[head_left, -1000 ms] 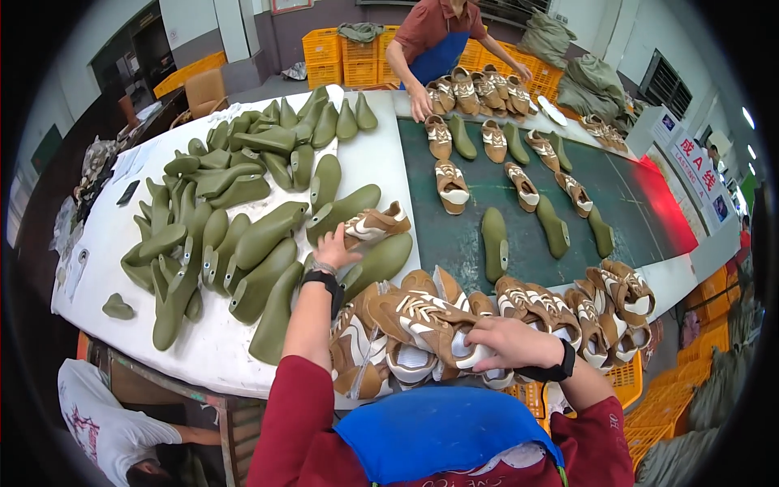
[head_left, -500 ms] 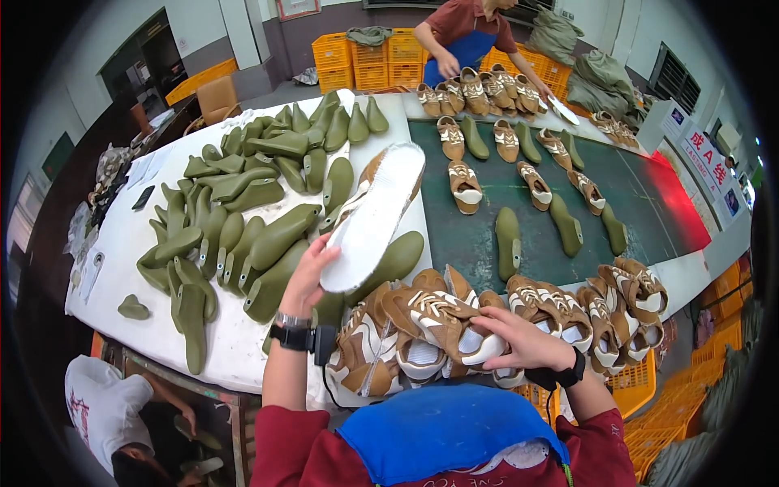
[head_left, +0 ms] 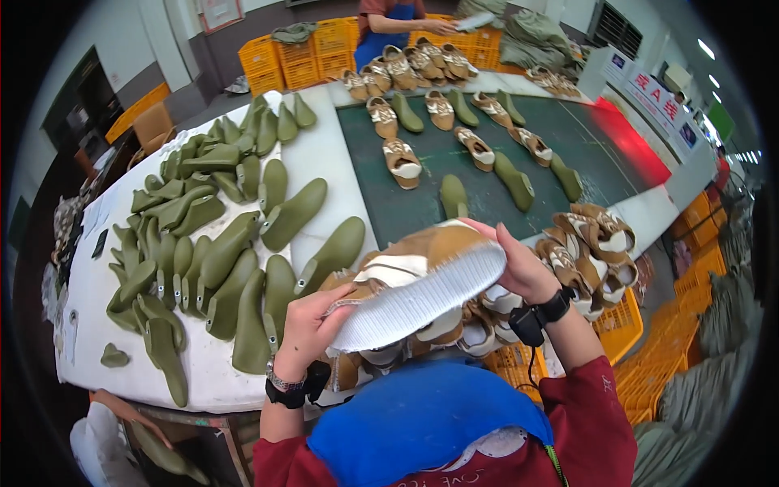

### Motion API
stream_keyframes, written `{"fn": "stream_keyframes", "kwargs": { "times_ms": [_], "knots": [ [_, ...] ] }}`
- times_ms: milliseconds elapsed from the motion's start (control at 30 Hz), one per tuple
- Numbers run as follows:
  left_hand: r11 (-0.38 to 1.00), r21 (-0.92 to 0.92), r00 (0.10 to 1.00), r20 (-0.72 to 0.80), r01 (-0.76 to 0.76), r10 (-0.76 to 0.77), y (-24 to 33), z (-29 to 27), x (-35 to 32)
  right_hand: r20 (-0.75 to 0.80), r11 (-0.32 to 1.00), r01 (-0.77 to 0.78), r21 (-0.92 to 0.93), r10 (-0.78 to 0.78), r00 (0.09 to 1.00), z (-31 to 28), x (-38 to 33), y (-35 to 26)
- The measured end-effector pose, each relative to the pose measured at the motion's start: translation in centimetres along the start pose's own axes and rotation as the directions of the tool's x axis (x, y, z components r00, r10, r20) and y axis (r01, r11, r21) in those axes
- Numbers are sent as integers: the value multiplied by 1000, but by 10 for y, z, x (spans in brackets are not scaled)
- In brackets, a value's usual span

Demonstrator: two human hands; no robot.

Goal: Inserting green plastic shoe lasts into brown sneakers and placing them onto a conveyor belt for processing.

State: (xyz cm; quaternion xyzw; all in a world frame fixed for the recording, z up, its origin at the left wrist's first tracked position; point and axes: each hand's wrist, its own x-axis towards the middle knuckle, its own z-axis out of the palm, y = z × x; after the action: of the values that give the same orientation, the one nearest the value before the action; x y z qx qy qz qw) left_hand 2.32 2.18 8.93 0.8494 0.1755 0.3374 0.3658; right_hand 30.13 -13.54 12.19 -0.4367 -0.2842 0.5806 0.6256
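**A:** From my remote seat I see the tan shoe [head_left: 422, 280] held sole-up between both hands, just on the near side of the heap of finished shoes [head_left: 568, 252]. The left hand [head_left: 312, 325] has its fingers curled around the heel end, the right hand [head_left: 519, 264] has its fingers wrapped over the toe end, both closed on it.

**B:** What worries you?

**A:** The heap of finished shoes sits right under and beside the held shoe, close to the table edge [head_left: 203, 390]. I judge that a careless elbow or a twist of the shoe could knock a pair off toward the yellow crate [head_left: 621, 321] below, or onto the floor. The grip on the heel looks light too, so the shoe might slip and land on the heap.

**B:** And the green shoe lasts [head_left: 227, 260]?

**A:** They lie loose on the white table, to the left of the heap. I think a sweep of the left forearm could scatter the nearest ones.

**B:** Containers?

**A:** The yellow crate right of the heap, partly hidden; I cannot tell what it holds. Far beyond the heap, past the green belt [head_left: 503, 154], stand stacked yellow crates [head_left: 300, 53] with a dark cloth on top; their insides are out of sight. Another person works there
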Motion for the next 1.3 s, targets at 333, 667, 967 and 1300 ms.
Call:
{"fn": "stream_keyframes", "kwargs": {
  "times_ms": [333, 667, 967, 1300],
  "knots": [
    [984, 177, 983, 181, 0, -32, -27, 36, 13, -232, 891, 415, -182, -449, 863, -40, -51, -17],
    [966, 253, 894, 444, -53, -67, -25, 50, 0, 179, 153, 155, -976, 160, 971, -40, -72, 50],
    [998, 26, 886, 459, 62, -67, -32, 42, -2, -42, 169, -4, -986, -226, 973, -68, -70, -2],
    [999, 39, 904, 426, 10, -26, -30, 54, 1, -558, -554, -792, -257, -584, 590, -243, -127, -58]
  ]
}}
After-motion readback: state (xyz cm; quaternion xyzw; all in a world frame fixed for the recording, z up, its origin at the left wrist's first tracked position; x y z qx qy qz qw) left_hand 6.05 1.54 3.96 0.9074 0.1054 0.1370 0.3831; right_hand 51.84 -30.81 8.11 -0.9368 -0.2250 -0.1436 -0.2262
